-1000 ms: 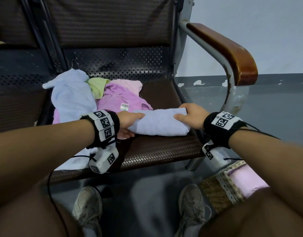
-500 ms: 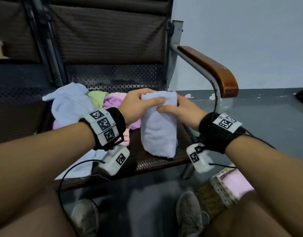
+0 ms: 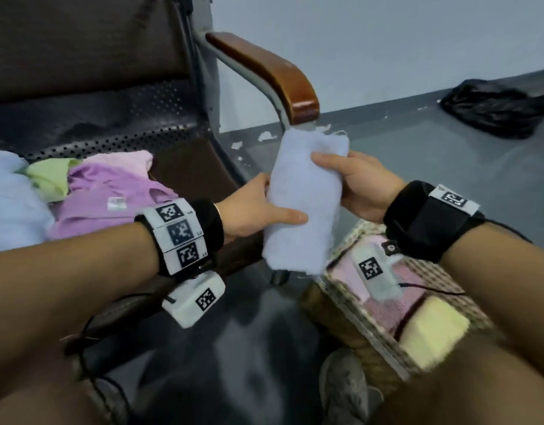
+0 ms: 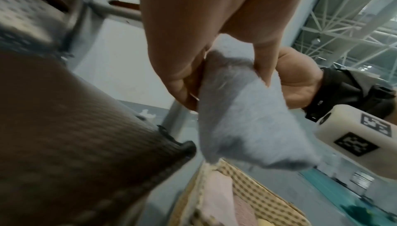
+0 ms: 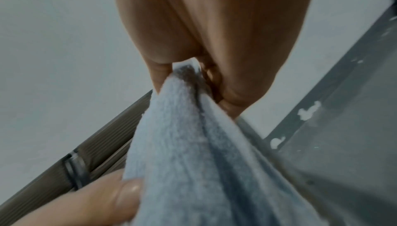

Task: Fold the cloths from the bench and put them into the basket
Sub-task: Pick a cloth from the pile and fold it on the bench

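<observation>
Folded pale blue cloth (image 3: 304,197) held upright in the air, off the bench (image 3: 185,167), its lower end hanging above the near corner of the woven basket (image 3: 353,326). Left hand (image 3: 252,210) grips the cloth's left edge low down: thumb laid across the front face, fingers wrapped behind. Left wrist view confirms it, thumb and fingers closed on a bunched fold of the cloth (image 4: 242,128), the other hand's palm just behind. Right hand (image 3: 359,182) grips the right edge higher up, thumb (image 3: 326,157) on the front, fingers curled round the back. Right wrist view shows the cloth (image 5: 193,153) pinched between that hand's thumb and fingers, layered edges running down from the pinch; the left thumb tip (image 5: 126,194) presses the cloth at lower left. Both hands closed firmly on the one cloth, neither touching anything else. Basket sits on the floor to the right of the bench, beneath the right forearm; inside lie a folded pink cloth (image 3: 396,299) and a folded pale yellow cloth (image 3: 433,335), side by side. On the bench seat, left, a loose heap: purple cloth (image 3: 111,204) with a small white label, green cloth (image 3: 48,179), light blue cloth (image 3: 10,207) at the frame edge. Wooden armrest (image 3: 264,72) above and behind the held cloth. Black bag (image 3: 494,108) on the floor by the wall, well apart.
</observation>
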Motion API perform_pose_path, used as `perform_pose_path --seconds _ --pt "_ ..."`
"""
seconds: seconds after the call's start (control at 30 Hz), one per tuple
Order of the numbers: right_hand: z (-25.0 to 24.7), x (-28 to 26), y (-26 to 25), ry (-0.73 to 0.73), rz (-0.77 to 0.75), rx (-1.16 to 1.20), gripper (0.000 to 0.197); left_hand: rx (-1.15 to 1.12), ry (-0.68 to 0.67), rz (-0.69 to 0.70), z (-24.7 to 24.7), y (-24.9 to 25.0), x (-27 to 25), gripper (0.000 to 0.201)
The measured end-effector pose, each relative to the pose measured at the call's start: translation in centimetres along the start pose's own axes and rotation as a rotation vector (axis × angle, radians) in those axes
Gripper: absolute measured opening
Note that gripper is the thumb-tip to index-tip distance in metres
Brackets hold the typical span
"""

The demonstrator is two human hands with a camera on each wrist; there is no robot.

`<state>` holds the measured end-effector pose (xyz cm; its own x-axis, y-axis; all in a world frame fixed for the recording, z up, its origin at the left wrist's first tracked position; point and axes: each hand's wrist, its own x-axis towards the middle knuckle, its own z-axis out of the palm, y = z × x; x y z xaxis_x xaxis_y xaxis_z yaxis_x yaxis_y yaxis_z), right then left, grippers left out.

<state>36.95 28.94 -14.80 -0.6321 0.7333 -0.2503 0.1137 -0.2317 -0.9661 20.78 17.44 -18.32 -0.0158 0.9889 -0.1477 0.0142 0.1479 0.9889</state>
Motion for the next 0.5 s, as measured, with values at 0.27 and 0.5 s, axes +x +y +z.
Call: perform_pose_path --seconds 0.27,0.5 --pt "-16.4 -3.9 4.5 0.400 0.171 0.054 0.030 0.060 -0.059 -0.263 12.8 -4.8 8.1 0.043" --pt "-25.6 -6.5 15.6 0.591 0.446 0.134 0.037 0.273 -0.159 -0.473 22.3 -11.3 12.0 0.020"
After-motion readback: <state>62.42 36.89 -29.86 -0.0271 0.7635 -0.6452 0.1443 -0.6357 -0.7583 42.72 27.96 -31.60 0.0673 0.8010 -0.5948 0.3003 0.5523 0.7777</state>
